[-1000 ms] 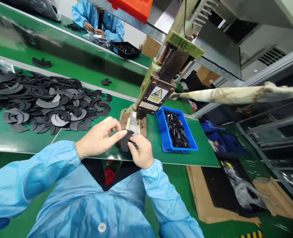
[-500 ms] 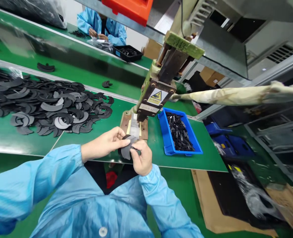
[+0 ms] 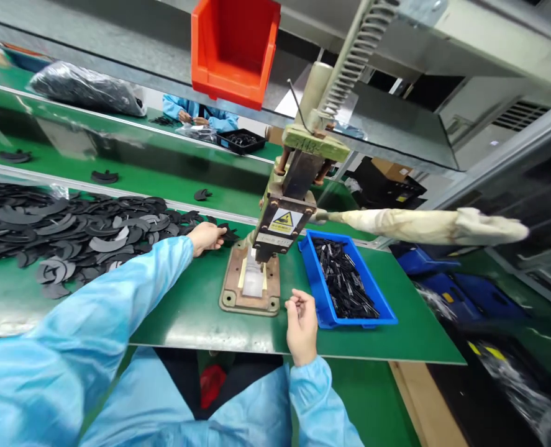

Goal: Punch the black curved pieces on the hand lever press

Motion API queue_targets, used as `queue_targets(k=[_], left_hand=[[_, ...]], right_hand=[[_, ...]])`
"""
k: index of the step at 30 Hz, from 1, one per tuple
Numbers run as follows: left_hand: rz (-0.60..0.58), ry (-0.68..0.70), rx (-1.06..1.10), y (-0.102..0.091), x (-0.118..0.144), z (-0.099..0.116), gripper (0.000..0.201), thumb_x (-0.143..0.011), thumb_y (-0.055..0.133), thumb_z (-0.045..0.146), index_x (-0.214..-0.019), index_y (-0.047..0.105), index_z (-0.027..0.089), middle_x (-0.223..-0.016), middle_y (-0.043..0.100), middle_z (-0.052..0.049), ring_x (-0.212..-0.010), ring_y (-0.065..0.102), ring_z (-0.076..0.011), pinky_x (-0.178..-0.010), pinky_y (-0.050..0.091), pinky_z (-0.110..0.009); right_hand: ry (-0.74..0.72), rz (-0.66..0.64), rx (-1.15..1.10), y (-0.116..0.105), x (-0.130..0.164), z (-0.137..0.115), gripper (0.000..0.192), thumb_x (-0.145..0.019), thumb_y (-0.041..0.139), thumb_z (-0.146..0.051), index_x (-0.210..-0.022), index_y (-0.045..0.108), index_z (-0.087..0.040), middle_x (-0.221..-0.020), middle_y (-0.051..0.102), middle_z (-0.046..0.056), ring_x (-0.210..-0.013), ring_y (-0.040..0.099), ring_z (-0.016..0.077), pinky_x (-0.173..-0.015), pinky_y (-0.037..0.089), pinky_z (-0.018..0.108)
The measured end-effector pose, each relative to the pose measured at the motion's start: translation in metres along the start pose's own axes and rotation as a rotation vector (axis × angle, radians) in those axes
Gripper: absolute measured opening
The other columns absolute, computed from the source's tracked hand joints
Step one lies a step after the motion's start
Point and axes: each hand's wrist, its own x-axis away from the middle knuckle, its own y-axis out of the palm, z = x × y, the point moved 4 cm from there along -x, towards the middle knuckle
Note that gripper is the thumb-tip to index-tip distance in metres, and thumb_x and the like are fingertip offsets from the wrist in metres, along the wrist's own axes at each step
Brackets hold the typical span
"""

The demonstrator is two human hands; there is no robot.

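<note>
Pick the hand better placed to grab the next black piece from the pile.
Left. The left hand already rests at the near edge of the pile, fingers on a piece. The right hand sits beside the blue bin, on the press's far side.

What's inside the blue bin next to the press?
The blue bin holds a heap of small black strips. Its floor beneath them is mostly covered, so the depth of the heap cannot be seen.

Left hand (image 3: 206,237) is stretched forward with fingers curled, right hand (image 3: 300,325) kept near, loosely closed.
</note>
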Motion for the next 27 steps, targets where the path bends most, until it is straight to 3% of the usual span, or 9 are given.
queue_targets(k=[3,6,11,16,19,22,27], left_hand=[[0.004,0.014,-0.005,0.030,-0.038,0.022,0.026,-0.096,0.077,0.028,-0.082,0.061,0.013,-0.065,0.062,0.001,-0.049,0.055,-0.0065,-0.049,0.047,-0.018],[-0.014,0.046,0.030,0.051,-0.062,0.034,0.020,-0.102,0.070,0.031,-0.102,0.067,0.012,-0.086,0.070,-0.002,-0.064,0.065,-0.0094,-0.058,0.056,-0.022],[-0.027,0.042,0.022,0.056,-0.069,0.012,0.028,-0.098,0.073,0.026,-0.122,0.065,0.012,-0.102,0.075,-0.007,-0.071,0.071,-0.0133,-0.064,0.060,-0.026],[0.032,0.096,0.024,0.042,-0.050,-0.013,0.030,-0.092,0.072,0.012,-0.121,0.066,0.009,-0.107,0.078,-0.016,-0.077,0.076,-0.0165,-0.075,0.062,-0.028],[0.013,0.132,0.001,0.034,-0.026,-0.031,0.028,-0.097,0.064,0.016,-0.125,0.065,0.010,-0.118,0.077,-0.019,-0.097,0.078,-0.0201,-0.092,0.062,-0.031],[-0.031,0.201,-0.059,0.022,-0.002,-0.059,0.037,-0.099,0.064,0.026,-0.133,0.061,0.013,-0.139,0.071,-0.020,-0.123,0.072,-0.0233,-0.114,0.053,-0.037],[-0.152,0.502,-0.289,0.005,0.039,-0.100,0.051,-0.096,0.067,0.049,-0.136,0.060,0.019,-0.146,0.069,-0.016,-0.134,0.067,-0.0282,-0.123,0.047,-0.047]], right_hand=[[0.009,-0.001,0.018,0.001,0.000,0.003,0.031,-0.100,0.059,-0.039,-0.126,0.064,-0.022,-0.105,0.069,0.007,-0.095,0.069,0.0191,-0.087,0.060,0.038],[0.000,0.005,0.047,0.001,-0.002,0.001,0.030,-0.100,0.060,-0.040,-0.123,0.065,-0.022,-0.104,0.069,0.007,-0.093,0.069,0.0191,-0.086,0.061,0.038],[-0.023,-0.015,0.071,0.001,-0.002,-0.001,0.030,-0.100,0.059,-0.040,-0.122,0.066,-0.021,-0.104,0.069,0.007,-0.093,0.068,0.0184,-0.085,0.060,0.036],[-0.053,-0.044,0.076,0.004,-0.006,-0.007,0.026,-0.102,0.055,-0.037,-0.118,0.066,-0.019,-0.102,0.068,0.007,-0.091,0.066,0.0166,-0.083,0.057,0.033],[-0.070,-0.065,0.088,0.007,-0.003,-0.016,0.023,-0.102,0.054,-0.036,-0.113,0.067,-0.020,-0.105,0.069,0.008,-0.093,0.066,0.0168,-0.083,0.057,0.032],[-0.076,-0.121,0.110,0.005,0.004,-0.030,0.021,-0.101,0.055,-0.036,-0.111,0.068,-0.022,-0.101,0.070,0.006,-0.091,0.067,0.0157,-0.083,0.057,0.031],[-0.041,-0.152,0.209,-0.030,-0.005,-0.053,0.025,-0.102,0.054,-0.041,-0.109,0.069,-0.023,-0.098,0.072,0.004,-0.085,0.067,0.0137,-0.080,0.056,0.029]])
